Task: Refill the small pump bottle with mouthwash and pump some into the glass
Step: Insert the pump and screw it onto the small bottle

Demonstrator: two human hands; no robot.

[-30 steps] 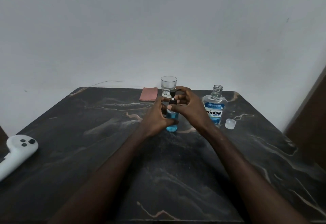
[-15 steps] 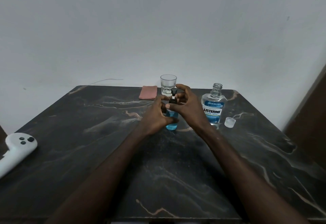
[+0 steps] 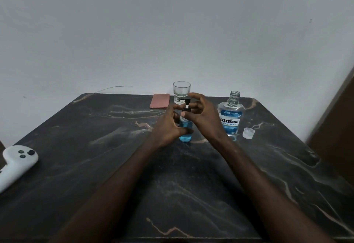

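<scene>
The small pump bottle (image 3: 185,137), filled with blue mouthwash, stands upright on the dark marble table (image 3: 95,166). My left hand (image 3: 168,126) wraps around its body. My right hand (image 3: 201,114) pinches the black collar under the pump head (image 3: 185,100), whose spout points left. The clear glass (image 3: 181,90) stands just behind the bottle and looks empty. The Listerine bottle (image 3: 230,119) stands uncapped to the right, about a third full. Its clear cap (image 3: 248,133) lies beside it on the table.
A folded pink cloth (image 3: 159,100) lies left of the glass near the back edge. A white controller (image 3: 16,163) rests at the table's left edge. A brown panel (image 3: 337,120) rises at the right. A grey wall stands behind.
My right hand's fingers have shifted around the pump collar and the black pump head now shows more fully above them. The bottle stays in the same spot on the table.
</scene>
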